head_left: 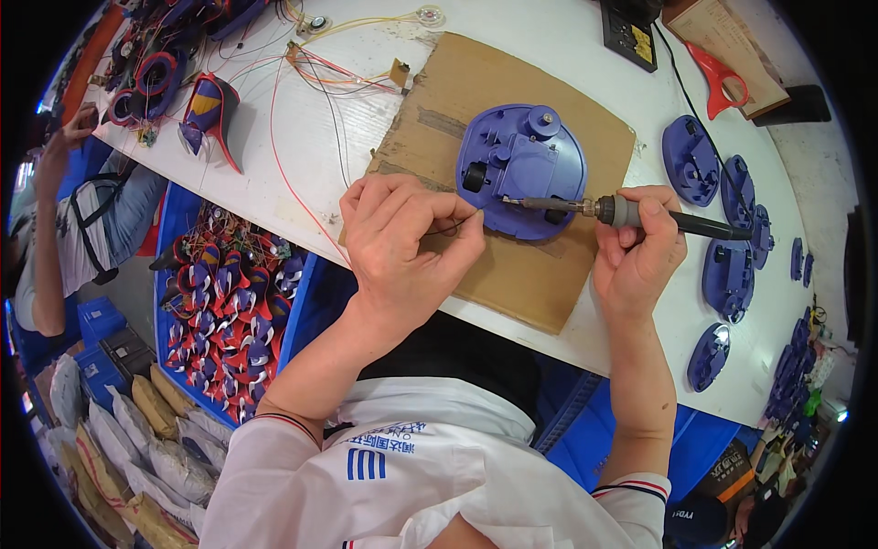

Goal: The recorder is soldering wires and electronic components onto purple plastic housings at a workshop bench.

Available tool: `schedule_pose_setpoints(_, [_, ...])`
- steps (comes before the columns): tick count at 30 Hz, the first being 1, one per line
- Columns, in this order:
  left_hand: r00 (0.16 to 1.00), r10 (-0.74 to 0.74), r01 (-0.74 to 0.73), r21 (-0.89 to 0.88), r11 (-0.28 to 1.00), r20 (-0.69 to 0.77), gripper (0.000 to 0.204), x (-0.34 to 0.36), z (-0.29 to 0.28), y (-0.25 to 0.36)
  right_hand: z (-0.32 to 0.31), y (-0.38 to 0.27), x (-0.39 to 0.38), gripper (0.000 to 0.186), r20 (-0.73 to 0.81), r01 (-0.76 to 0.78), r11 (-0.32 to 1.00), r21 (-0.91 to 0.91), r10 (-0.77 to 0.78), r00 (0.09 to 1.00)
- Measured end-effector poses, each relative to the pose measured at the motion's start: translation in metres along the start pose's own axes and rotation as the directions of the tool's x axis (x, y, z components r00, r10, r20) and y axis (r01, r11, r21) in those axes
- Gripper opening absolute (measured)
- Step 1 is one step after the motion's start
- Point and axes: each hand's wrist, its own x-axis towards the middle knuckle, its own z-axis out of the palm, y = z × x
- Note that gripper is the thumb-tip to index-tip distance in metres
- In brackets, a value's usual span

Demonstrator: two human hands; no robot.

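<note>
A purple plastic toy base [546, 165] with black wheels lies on a flat sheet of brown cardboard [512, 82] in front of me. My right hand [643, 240] grips a soldering iron [631, 212] by its grey and black handle. The iron's metal shaft points left across the base, and its tip is at a small spot near the base's lower left. My left hand [407, 238] pinches a thin dark wire [444, 229] between thumb and forefinger, just left of that spot. Whether the tip touches the wire is too small to tell.
More purple bases [690, 160] lie along the table's right side. Loose wires with small circuit boards [400, 75] and a red-and-purple toy shell [208, 110] are at the left. Below stands a blue bin [302, 311] of similar shells. Another person [69, 201] sits at far left.
</note>
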Motion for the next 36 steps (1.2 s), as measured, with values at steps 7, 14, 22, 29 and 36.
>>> schedule_pose_setpoints(7, [1.000, 0.004, -0.004, 0.002, 1.000, 0.006, 0.020, -0.001, 0.000, -0.001, 0.000, 0.000, 0.000, 0.021, -0.021, -0.006, 1.000, 0.019, 0.007, 1.000])
schedule_pose_setpoints(14, [1.000, 0.006, -0.006, -0.004, 1.000, -0.010, 0.020, -0.001, 0.001, -0.001, -0.007, 0.000, 0.002, 0.023, 0.007, -0.008, 1.000, 0.005, 0.008, 1.000])
schedule_pose_setpoints(22, [1.000, -0.003, 0.003, 0.001, 1.000, 0.014, 0.019, 0.000, 0.000, 0.001, -0.007, 0.000, 0.002, 0.023, -0.010, -0.012, 1.000, 0.023, 0.012, 1.000])
schedule_pose_setpoints(29, [0.993, 0.116, -0.116, -0.075, 0.990, 0.000, 0.021, 0.008, -0.027, 0.006, -0.005, -0.005, 0.002, 0.022, -0.102, -0.024, 0.998, 0.056, 0.029, 0.994])
schedule_pose_setpoints(36, [0.766, 0.276, -0.362, 0.035, 0.932, 0.581, 0.034, -0.007, -0.105, -0.025, -0.003, -0.007, 0.003, 0.025, -0.105, -0.015, 0.999, 0.037, 0.019, 0.994])
